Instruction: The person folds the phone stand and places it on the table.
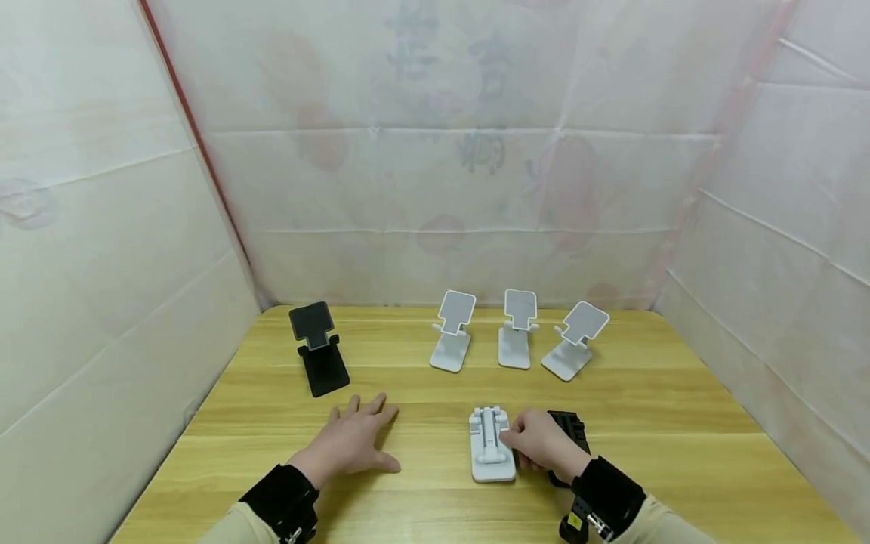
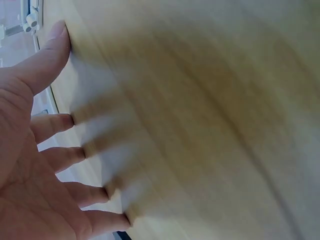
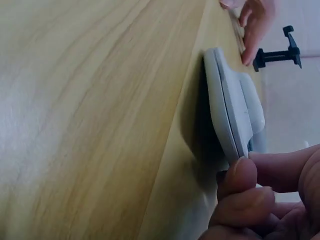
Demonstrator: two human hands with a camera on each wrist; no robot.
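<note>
A folded white phone stand [image 1: 492,470] lies near the front of the table, its hinged arm facing up. My right hand [image 1: 544,442] pinches its right edge between thumb and fingers. In the right wrist view the folded white stand [image 3: 227,105] is seen edge-on, with fingertips [image 3: 242,175] at its near end. A folded black phone stand [image 1: 571,429] lies just right of that hand, partly hidden by it and the wrist. My left hand [image 1: 353,442] rests with spread fingers on the wooden table to the left, holding nothing; its fingertips [image 2: 120,220] touch the surface.
Toward the back of the table [image 1: 408,483] stand an unfolded black phone stand [image 1: 326,370] on the left and three unfolded white ones: one near the middle [image 1: 450,351], another beside it [image 1: 514,349], the last angled [image 1: 566,361]. Pale sheets [image 1: 435,189] wall the back and sides.
</note>
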